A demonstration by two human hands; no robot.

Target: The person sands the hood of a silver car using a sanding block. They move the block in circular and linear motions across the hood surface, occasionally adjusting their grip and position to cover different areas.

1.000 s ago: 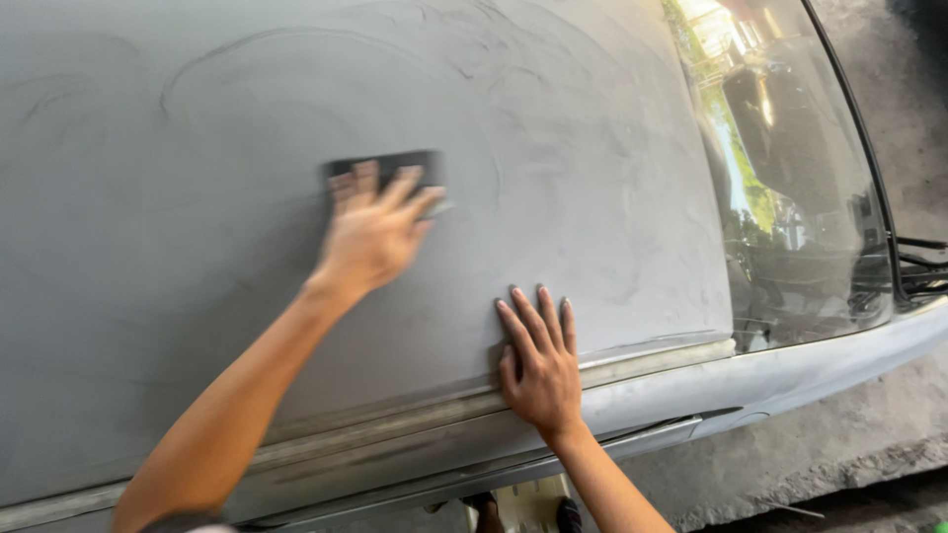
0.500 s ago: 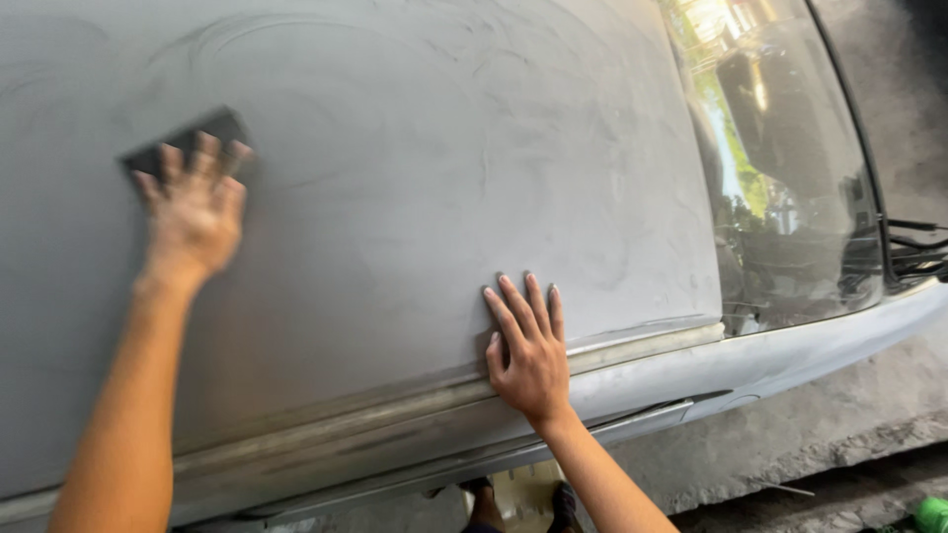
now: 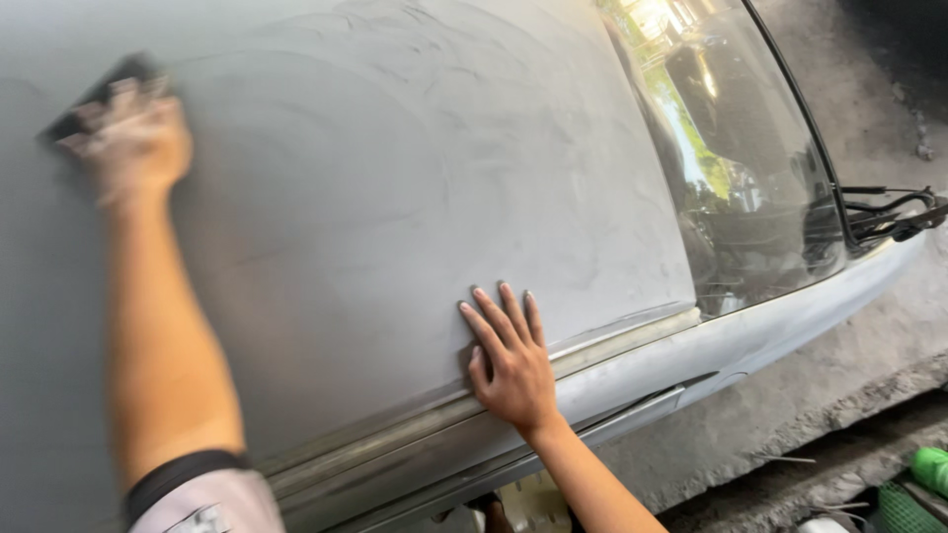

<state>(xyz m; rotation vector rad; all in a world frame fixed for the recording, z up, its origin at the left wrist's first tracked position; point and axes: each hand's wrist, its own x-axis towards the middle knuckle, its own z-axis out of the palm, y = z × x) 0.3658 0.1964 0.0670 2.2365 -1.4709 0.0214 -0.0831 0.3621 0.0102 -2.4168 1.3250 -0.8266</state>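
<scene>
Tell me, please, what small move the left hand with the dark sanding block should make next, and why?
Probably sweep the left hand with the sanding block back rightward across the grey car roof: it sits at the far left, while the right hand lies flat by the roof edge.

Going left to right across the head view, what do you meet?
Dark sanding block under the left hand → grey car roof → right hand → windscreen → wiper → green object.

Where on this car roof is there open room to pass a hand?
The wide gray roof between the left hand with its sanding block and the windshield is free. The lower edge is taken by the right hand.
</scene>
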